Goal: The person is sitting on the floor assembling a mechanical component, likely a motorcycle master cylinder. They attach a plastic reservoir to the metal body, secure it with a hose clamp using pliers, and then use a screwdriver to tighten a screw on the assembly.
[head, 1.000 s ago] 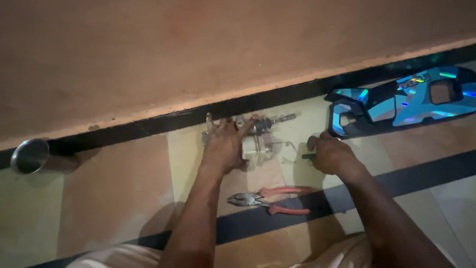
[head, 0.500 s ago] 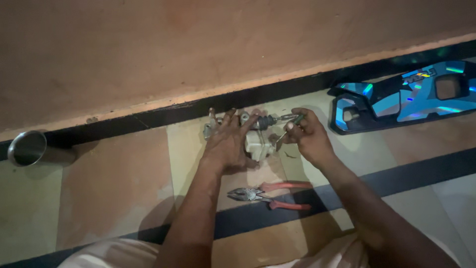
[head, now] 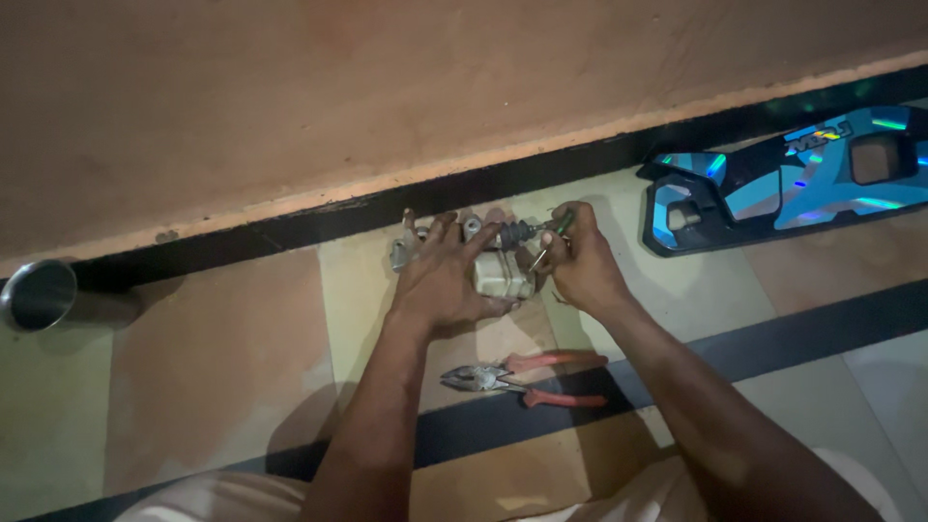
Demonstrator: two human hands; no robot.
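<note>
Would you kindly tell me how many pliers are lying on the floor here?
1. The red-handled pliers lie on the floor just below the left hand and right hand, which grip a metal part. The arms may hide others.

Single head view, looking steeply down at tiled floor (head: 222,367) by wall base (head: 290,116), fairly close.
</note>
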